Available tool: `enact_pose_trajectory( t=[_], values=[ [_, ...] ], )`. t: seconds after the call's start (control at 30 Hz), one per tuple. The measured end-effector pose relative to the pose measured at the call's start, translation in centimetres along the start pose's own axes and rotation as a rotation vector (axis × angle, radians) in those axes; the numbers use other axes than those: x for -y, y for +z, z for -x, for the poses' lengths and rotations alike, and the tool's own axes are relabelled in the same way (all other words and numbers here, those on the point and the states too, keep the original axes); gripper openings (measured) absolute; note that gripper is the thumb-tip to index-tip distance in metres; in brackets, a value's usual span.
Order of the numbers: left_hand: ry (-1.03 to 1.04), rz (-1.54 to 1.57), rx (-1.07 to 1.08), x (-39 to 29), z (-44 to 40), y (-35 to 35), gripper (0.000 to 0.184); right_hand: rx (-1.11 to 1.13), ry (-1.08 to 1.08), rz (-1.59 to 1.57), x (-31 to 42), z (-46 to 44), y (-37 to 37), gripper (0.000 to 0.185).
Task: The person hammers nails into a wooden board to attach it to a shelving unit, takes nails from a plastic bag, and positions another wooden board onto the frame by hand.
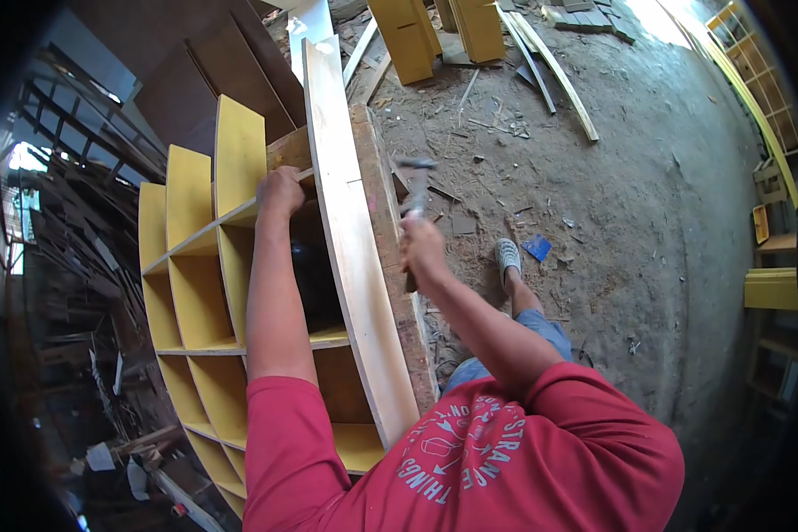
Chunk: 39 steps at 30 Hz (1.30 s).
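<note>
My right hand [425, 252] is closed around the handle of a hammer [418, 182], its metal head raised beside the long pale board. That pale wooden board [346, 222] runs along the near side of a yellow compartmented shelf unit [195, 301]. My left hand [280, 190] reaches over the board, fingers curled on the edge of a divider [241, 211] between compartments. Its fingertips are partly hidden. Beneath the pale board lies a worn wooden bench edge [379, 213].
Yellow panels [403, 40] stand at the back. Long wood strips [554, 75] lie on the dusty floor [612, 222], among scraps and a blue piece [536, 248]. Dark brown sheets [164, 97] lean at the upper left. More yellow pieces [771, 289] stand at the right.
</note>
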State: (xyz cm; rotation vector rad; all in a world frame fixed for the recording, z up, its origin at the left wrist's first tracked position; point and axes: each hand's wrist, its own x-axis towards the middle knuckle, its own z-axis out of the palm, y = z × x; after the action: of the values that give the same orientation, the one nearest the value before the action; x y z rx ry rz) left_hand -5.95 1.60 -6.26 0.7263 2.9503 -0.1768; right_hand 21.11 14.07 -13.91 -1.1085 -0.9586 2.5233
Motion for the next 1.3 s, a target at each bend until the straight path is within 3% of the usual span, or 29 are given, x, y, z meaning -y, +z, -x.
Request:
enact_pose_trajectory(
  t=[0.13,0.2,0.3,0.37,0.43,0.53,0.63,0.73,0.83,0.93,1.03,1.1,1.13,1.2,1.3],
  values=[
    [-0.023,-0.011,0.007,-0.3,-0.3,-0.2,0.035,-0.462,-0.276,-0.336,1.7,-3.2,-1.9,0.031],
    [-0.007,-0.013,0.025,-0.5,0.0,-0.6,0.034,-0.2,-0.223,-0.111,-4.6,-4.2,0.0,0.032],
    [0.007,-0.01,0.008,-0.5,-0.2,-0.5,0.033,0.152,0.068,0.194,-3.5,0.7,2.7,0.031],
    [0.006,-0.016,0.008,0.0,0.1,-0.1,0.032,0.1,-0.005,0.087,-1.9,0.4,0.1,0.031],
    [0.004,-0.019,0.009,-0.4,0.0,-0.4,0.031,-0.125,-0.139,-0.041,0.4,-0.6,-2.0,0.035],
    [0.019,-0.001,-0.033,-0.2,-0.2,0.0,0.03,-0.654,-0.155,-0.213,1.6,-3.0,-0.5,0.035],
    [0.028,-0.02,-0.027,-0.4,-0.1,-0.2,0.029,0.17,-0.079,0.595,-3.0,-0.3,2.3,0.032],
    [0.024,0.001,-0.027,-0.1,0.0,-0.1,0.026,0.144,-0.097,0.416,-2.4,-0.4,0.7,0.03],
    [0.024,-0.027,0.005,-0.2,-0.1,-0.3,0.023,-0.138,-0.205,-0.064,1.5,-1.2,-1.8,0.032],
    [0.024,-0.012,-0.043,-0.1,-0.3,0.1,0.021,-0.586,-0.248,-0.236,0.5,-2.7,1.2,0.032],
    [0.019,-0.033,-0.01,-0.3,-0.1,-0.3,0.023,0.212,0.102,0.332,-2.6,1.3,3.3,0.031],
    [0.023,-0.015,-0.027,0.2,0.1,0.1,0.025,0.197,-0.002,0.34,-2.9,0.4,1.7,0.031],
    [0.027,0.0,-0.04,0.2,-0.1,0.2,0.025,0.165,-0.116,0.357,-2.4,0.2,0.3,0.032],
    [0.028,-0.02,-0.028,-0.1,-0.6,-0.1,0.027,-0.062,-0.065,0.085,0.1,-0.5,-1.7,0.032],
    [0.012,-0.036,-0.02,-0.1,0.2,-0.1,0.027,-0.651,-0.185,-0.186,2.2,-3.4,-1.2,0.03]
  ],
)
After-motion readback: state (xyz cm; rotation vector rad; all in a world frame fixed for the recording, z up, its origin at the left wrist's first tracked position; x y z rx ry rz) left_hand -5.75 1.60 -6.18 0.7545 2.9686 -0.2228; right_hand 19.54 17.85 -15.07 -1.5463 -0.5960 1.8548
